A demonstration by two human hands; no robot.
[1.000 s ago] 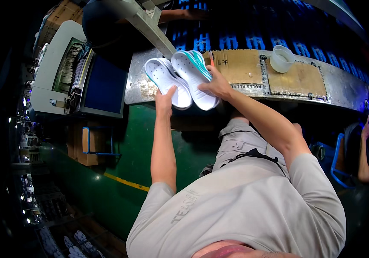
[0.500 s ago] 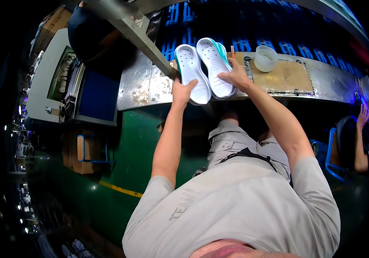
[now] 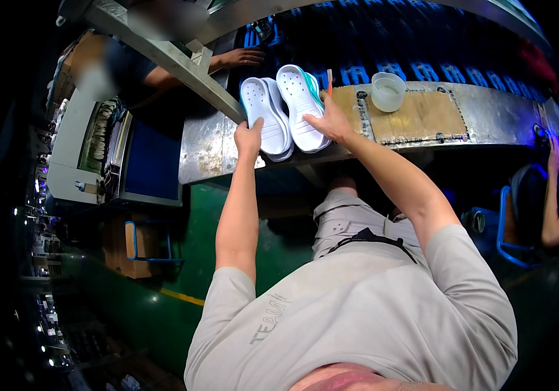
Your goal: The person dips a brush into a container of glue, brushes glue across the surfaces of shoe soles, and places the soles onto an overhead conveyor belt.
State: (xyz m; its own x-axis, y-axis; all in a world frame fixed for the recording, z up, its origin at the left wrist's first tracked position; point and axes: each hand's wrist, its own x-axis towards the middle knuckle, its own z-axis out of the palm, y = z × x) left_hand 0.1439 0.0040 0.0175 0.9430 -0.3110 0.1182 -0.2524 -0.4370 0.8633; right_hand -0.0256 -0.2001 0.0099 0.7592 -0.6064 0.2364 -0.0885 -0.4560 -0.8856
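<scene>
So, writing first: raised lettering [image 3: 270, 319] on the wearer's pale grey shirt [image 3: 371, 313], dark print along the cardboard [image 3: 416, 120] edges. Can't make out any on the soles.

Surface: worn metal bench [image 3: 501, 117], cardboard on top, translucent cup [image 3: 387, 92] at its far edge, orange-handled tool [image 3: 329, 81] upright-ish just beyond the right hand [image 3: 329, 122]. Blue-lit rows [image 3: 390, 69] behind. Metal frame [image 3: 182, 68] slants down to the left hand [image 3: 248, 139]; co-worker's hand [image 3: 243, 57] beyond it. Green floor [image 3: 201, 221], yellow line [image 3: 182, 297].

Soles: left sole [image 3: 263, 117] and right sole [image 3: 300, 107], white with teal sides, held at the bench's front edge, side by side. Insides face up; perforated ends point away from the wearer. Long axes run front to back, far ends leaning left. Can't tell if they rest on metal.

Hands: each grips one sole's near half, thumb on top, fingers mostly hidden.
</scene>
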